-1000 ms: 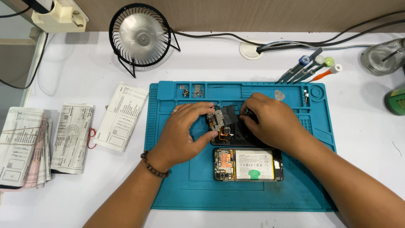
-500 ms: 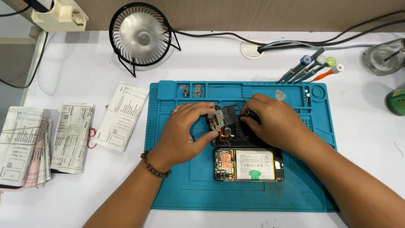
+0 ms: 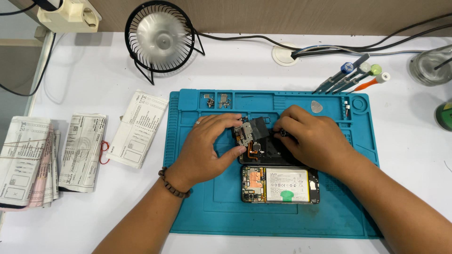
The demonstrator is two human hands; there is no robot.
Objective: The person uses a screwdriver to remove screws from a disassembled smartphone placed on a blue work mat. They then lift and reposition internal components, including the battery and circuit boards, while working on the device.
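At the centre of the frame, both hands meet over a small dark phone assembly [image 3: 258,134] lying on the blue silicone repair mat [image 3: 197,207]. The left hand [image 3: 209,148] pinches its metal-shielded end, thumb below and fingertips curled over the top, while the right hand [image 3: 308,141] has its fingertips drawn together on the opposite end; whether something tiny sits between them cannot be told. An orange flex strip [image 3: 252,151] hangs from the assembly just above the opened smartphone [image 3: 280,184], which lies below the hands with its white battery and copper-coloured shielding exposed. Judging from this, the work goes best with a light, steady pinch from the left hand, lifting evenly so the flex is not creased or pulled, and keeping the part low over the mat so nothing drops. Loose screws and small brackets [image 3: 217,99] sit in the mat's upper-left compartments; 4 precision screwdrivers [image 3: 351,77] lie at the upper right beside a grey pick [image 3: 317,107]. The right palm hides most of the dark piece beneath it, so its shape and any connector there stay unseen. A small desk fan [image 3: 159,35] stands at the top, folded printed papers [image 3: 47,155] lie at the left, and the containers at the right edge are cut off.
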